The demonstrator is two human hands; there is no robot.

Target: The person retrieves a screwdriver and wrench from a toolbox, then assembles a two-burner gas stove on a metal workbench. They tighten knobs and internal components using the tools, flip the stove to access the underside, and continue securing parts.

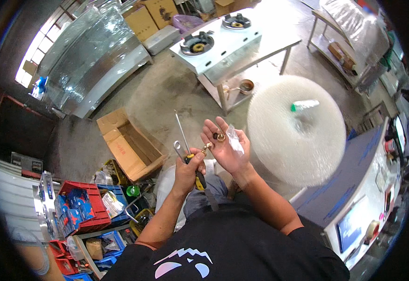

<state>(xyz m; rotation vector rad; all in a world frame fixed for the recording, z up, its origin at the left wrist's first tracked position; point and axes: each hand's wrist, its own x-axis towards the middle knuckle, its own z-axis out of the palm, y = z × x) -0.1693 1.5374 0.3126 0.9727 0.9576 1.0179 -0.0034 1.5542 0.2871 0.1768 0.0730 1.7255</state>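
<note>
My left hand (189, 172) is closed around a screwdriver (200, 180) with a yellow and black handle; its long shaft points up and away. The same grip holds a ring-ended spanner (178, 147). A small brass fitting (208, 147) sits at this hand's thumb and fingertips, close to the right palm. Palm up, my right hand (230, 154) has its fingers stretched out. On those fingers lie small brass and dark ring-shaped parts (220, 136). A small clear plastic bag (234, 140) rests against the palm by the thumb.
Ahead stands a steel two-burner stove (223, 44). A large bubble-wrap roll (279, 136) is at right, beside a desk with a screen (353, 225). An open cardboard box (129, 145) lies at left, above red and blue parts bins (92, 208). A wrapped steel unit (97, 56) stands far left.
</note>
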